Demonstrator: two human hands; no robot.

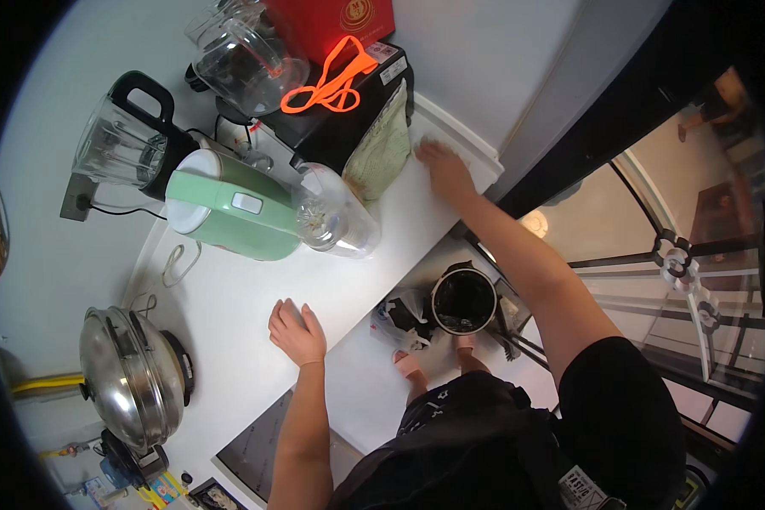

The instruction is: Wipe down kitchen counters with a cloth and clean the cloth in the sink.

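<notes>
My left hand (298, 331) rests palm down near the front edge of a white countertop (242, 287), thumb spread from the fingers and nothing in it. At the counter's far right end, my right hand (445, 167) reaches out, its fingers blurred; whether they hold anything is unclear. Just left of those fingers a pale green cloth or packet (382, 153) leans against a black box (325, 134). A clear plastic bottle (338, 213) stands between that packet and a mint-green electric kettle (229, 210) with a white lid.
An orange strap (331, 83) drapes over the black box, beside a glass jug (248, 64) and a red box (338, 22). A blender (127, 137) stands by the wall. Nearer is a lidded steel pan (134, 376). Below are a lined bin (464, 299) and plastic bag (405, 319).
</notes>
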